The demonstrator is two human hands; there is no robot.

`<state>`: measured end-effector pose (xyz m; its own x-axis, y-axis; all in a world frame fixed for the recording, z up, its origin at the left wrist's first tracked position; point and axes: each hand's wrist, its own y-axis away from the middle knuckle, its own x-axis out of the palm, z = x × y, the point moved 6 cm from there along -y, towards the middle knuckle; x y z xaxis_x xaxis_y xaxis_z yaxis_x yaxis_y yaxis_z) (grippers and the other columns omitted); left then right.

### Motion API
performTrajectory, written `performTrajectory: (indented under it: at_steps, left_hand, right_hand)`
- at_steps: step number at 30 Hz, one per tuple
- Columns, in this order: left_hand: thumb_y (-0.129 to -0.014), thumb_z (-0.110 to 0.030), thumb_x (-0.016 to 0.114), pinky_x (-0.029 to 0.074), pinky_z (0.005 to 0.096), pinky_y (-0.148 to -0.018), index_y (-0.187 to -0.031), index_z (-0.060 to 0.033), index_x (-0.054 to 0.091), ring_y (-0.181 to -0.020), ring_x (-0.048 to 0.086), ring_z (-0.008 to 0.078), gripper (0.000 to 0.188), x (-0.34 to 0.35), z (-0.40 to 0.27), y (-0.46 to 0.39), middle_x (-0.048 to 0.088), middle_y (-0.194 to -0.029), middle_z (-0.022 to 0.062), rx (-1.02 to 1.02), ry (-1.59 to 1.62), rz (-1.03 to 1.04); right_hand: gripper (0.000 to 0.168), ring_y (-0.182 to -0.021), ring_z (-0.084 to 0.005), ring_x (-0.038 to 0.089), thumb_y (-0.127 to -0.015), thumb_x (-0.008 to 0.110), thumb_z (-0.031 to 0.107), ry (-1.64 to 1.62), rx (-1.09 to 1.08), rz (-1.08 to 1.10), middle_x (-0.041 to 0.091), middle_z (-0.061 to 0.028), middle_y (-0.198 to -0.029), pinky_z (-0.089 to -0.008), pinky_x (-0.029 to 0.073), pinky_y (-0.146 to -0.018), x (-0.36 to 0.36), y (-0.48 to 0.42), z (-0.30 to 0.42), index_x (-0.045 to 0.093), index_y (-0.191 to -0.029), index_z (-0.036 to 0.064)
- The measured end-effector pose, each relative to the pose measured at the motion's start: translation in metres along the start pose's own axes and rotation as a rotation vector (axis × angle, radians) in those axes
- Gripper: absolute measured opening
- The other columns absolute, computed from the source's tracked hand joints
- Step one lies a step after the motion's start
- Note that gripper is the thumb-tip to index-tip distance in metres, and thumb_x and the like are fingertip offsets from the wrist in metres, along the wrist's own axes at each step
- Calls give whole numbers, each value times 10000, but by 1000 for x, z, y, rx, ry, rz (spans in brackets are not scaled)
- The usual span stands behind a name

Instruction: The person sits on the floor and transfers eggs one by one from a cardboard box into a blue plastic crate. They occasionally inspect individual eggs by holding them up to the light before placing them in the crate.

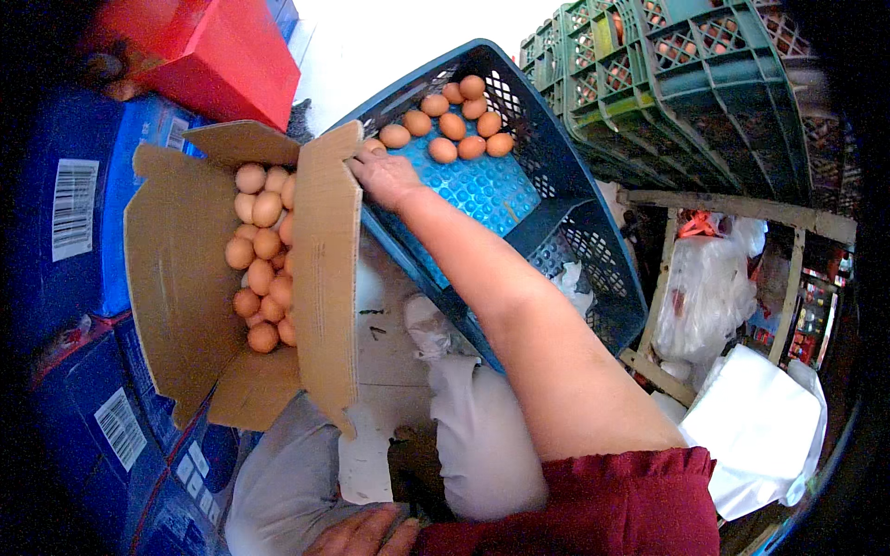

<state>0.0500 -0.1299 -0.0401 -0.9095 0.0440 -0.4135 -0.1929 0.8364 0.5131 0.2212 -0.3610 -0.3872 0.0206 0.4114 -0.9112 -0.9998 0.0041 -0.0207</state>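
Observation:
My right hand (384, 178) reaches over the near left edge of a dark blue plastic crate (591, 187), beside the box flap. Its fingertips are at a brown egg (373, 145); whether they grip it is unclear. Several brown eggs (452, 126) lie in the crate's far part on a blue dimpled egg tray (473, 198). Left of the crate stands an open cardboard box (328, 278) with many brown eggs (267, 244) piled inside, partly hidden by the flap. At the bottom edge, my left hand (365, 534) rests by my lap, only partly in view.
Blue cartons (76, 208) and a red box (229, 62) stand at the left. Stacked green crates (667, 90) with eggs are at the upper right. Below them are a wooden frame (737, 212), clear plastic bags (706, 299) and white bags (758, 424). Crumpled paper (576, 288) lies in the blue crate.

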Motion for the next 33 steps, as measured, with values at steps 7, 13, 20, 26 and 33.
performTrajectory:
  at_steps: [7,13,20,26,33]
  left_hand:
    - [-727,-158,696,420,416,-941,-1233,1,489,-1116,494,367,569,-1,7,6,487,-1233,204,-5,54,-24]
    - [-753,-193,673,429,405,-933,-1220,0,497,-1119,494,355,535,1,10,11,488,-1235,204,11,37,-42]
    - [-766,-215,658,435,398,-928,-1221,-1,498,-1114,500,341,527,4,13,19,488,-1241,196,24,22,-60]
    - [-772,-220,647,437,400,-923,-1220,-6,501,-1109,502,340,518,6,13,23,491,-1237,196,38,-5,-76]
    - [-776,-220,644,443,408,-903,-1219,-11,504,-1096,508,338,509,7,15,29,495,-1234,192,53,-15,-88]
  right_hand:
    - [253,-892,-276,607,-832,484,158,158,79,168,565,-100,-991,-380,529,-578,6,-8,15,581,-1067,163]
    - [213,-903,-267,598,-805,518,197,-55,21,-102,618,-73,-947,-388,528,-623,32,-7,-7,613,-979,122]
    - [283,-836,-286,619,-785,566,254,159,52,72,633,-123,-954,-410,518,-575,27,-4,-4,594,-1014,89]
    - [396,-816,-305,633,-806,554,282,143,96,20,607,-157,-1006,-426,521,-571,36,13,-7,541,-1147,81]
    - [399,-903,-338,620,-842,535,301,9,293,202,587,-182,-1114,-423,522,-695,40,15,-18,530,-1171,75]
